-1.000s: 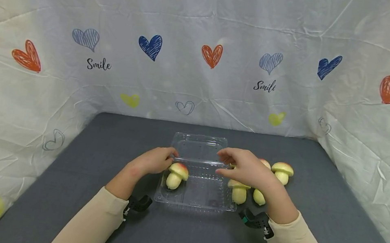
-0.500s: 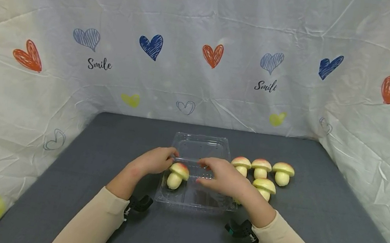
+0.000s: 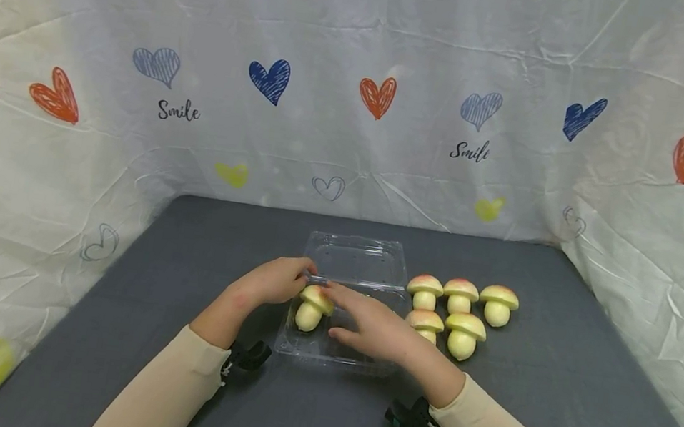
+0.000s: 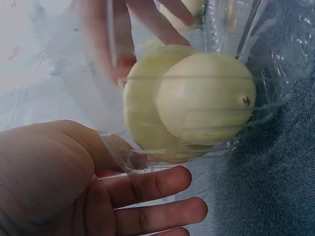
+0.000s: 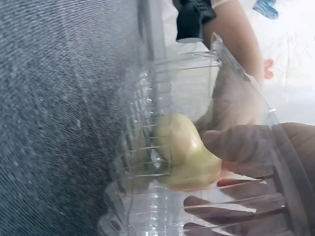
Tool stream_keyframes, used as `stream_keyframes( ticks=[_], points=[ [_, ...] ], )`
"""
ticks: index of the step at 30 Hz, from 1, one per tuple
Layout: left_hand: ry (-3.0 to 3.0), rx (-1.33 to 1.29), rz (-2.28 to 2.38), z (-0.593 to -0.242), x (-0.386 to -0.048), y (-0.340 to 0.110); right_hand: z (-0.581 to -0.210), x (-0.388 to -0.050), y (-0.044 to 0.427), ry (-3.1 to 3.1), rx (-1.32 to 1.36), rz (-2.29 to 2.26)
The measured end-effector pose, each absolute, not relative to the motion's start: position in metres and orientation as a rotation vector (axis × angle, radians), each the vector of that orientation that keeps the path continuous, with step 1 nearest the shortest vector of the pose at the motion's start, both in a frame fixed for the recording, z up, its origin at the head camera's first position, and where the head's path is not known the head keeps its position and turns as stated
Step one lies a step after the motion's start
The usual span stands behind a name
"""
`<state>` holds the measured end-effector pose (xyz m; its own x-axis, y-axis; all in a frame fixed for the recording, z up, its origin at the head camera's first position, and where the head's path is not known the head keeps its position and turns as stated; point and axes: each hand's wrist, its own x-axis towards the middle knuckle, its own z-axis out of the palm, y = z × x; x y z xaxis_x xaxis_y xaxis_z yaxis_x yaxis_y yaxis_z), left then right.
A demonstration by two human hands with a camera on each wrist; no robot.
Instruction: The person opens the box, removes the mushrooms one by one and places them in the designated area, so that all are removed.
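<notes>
A yellow toy mushroom point(image 3: 309, 316) with a reddish-tinged cap lies in the left part of a clear plastic clamshell box point(image 3: 298, 347). The lid point(image 3: 355, 258) is folded back behind it. My left hand point(image 3: 271, 281) holds the box's left rim near the hinge; in the left wrist view, the thumb is seen through the plastic, with the other fingers outside. Over the base reaches my right hand point(image 3: 369, 323), its fingers extended, the foremost fingertips at the mushroom's cap. Through the clear wall in the right wrist view, the thumb lies close beside the mushroom; contact cannot be told.
Several more toy mushrooms point(image 3: 463, 335) stand in two rows on the dark grey tabletop point(image 3: 217, 226), just right of the box. A white curtain point(image 3: 299, 143) printed with hearts encloses the back and sides. Each wrist carries a black camera mount point(image 3: 412, 419).
My right hand has moved left from above the mushrooms beside the box to the mushroom inside it, uncovering those on the right. The left hand has stayed at the rim.
</notes>
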<state>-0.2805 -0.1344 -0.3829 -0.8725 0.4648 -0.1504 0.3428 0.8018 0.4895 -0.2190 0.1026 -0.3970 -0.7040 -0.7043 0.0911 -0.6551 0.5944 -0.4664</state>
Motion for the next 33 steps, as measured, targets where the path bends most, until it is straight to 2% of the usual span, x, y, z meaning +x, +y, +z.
stream_keyframes(
  ticks=[26,33],
  points=[
    [2.722,0.608,0.673,-0.381,-0.279,-0.134,-0.409,-0.219,0.092,2.945,-1.382,-0.651],
    [2.725,0.585,0.667,-0.382,-0.279,-0.133,-0.407,-0.218,0.092,2.931,-1.344,-0.611]
  ],
)
